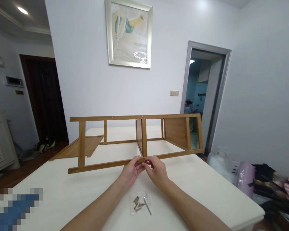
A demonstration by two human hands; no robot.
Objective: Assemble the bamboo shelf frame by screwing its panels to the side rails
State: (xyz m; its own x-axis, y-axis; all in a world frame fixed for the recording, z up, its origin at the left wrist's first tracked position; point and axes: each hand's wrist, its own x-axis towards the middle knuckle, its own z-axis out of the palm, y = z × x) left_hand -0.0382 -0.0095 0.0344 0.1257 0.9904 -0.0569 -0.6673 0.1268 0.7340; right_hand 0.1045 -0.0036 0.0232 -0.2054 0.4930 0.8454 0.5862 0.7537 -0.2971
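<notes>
A wooden shelf frame [81,144] lies on its side across the white table, with one shelf panel [140,136] standing upright between its long rails and another panel [177,131] toward the right end. My left hand [132,170] is closed around the near rail, just below the middle panel. Against the same spot, my right hand [156,167] pinches with thumb and fingertips; what they hold is too small to tell. Below my hands, several screws [138,204] lie on a clear plastic bag, beside a metal hex key [147,206].
A loose wooden panel [86,147] lies on the left of the white table [188,189]. Past the table's right edge are a purple roll [245,179] and piled bags. Through the doorway at the back right, a person [189,107] is partly visible.
</notes>
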